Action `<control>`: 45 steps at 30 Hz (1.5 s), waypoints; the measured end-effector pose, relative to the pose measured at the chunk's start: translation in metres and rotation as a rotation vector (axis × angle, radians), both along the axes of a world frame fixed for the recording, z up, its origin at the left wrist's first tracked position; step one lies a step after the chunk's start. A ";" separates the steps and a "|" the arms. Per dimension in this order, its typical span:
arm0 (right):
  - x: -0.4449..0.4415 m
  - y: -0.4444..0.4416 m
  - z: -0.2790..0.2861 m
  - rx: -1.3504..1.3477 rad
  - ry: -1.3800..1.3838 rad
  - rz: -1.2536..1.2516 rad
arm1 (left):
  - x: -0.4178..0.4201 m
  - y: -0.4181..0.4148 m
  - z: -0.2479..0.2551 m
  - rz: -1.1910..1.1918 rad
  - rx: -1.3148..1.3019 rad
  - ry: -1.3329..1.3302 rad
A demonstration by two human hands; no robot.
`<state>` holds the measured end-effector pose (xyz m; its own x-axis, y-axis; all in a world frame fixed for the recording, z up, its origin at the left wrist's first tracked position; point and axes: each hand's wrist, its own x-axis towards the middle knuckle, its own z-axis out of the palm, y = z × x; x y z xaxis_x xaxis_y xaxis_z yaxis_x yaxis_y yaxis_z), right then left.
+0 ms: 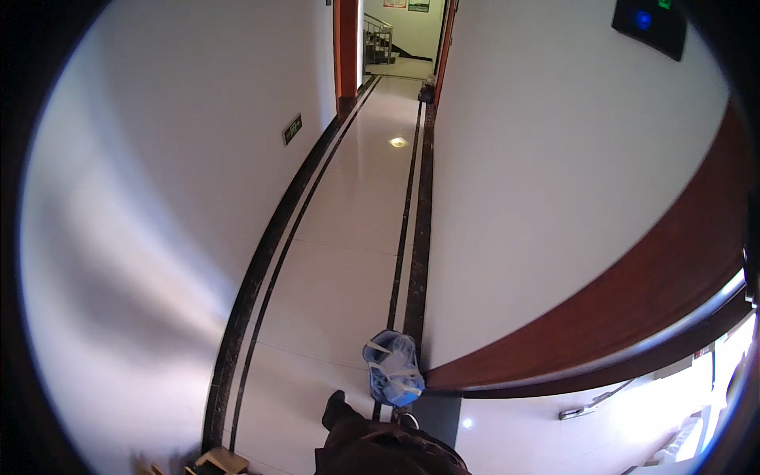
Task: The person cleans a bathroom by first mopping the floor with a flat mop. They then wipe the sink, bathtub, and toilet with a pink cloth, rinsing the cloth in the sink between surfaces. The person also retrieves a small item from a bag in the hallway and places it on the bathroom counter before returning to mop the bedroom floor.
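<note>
Neither of my hands is in view. Just ahead of my feet, at the base of the right wall, stands a blue waste bin [371,356] with a clear plastic bag [395,359] in it. White strips lie across its top. My dark clothing [380,451] fills the bottom middle of the picture. One dark shoe [335,405] points forward, left of the bin. The tip of the other shoe [408,420] shows right below the bin.
A tiled corridor [350,208] runs ahead to a staircase [380,47]. Brown trim [594,314] borders the doorway on my right. An exit sign [292,129] is on the left wall. A wooden object [222,460] sits bottom left; a dark object [426,93] stands far ahead.
</note>
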<state>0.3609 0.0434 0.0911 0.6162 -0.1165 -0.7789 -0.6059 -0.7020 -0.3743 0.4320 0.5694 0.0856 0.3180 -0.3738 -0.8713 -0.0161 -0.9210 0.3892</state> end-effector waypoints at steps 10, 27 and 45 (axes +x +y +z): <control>0.030 0.153 -0.022 -0.007 0.054 -0.370 | 0.222 0.020 0.050 0.114 -0.075 -0.172; -0.143 0.355 -0.023 0.146 0.404 -0.313 | 0.242 0.146 0.069 -0.620 0.134 0.326; 0.138 0.183 -0.193 -0.110 -0.306 -0.715 | 0.385 -0.191 -0.198 -0.871 -0.302 -0.247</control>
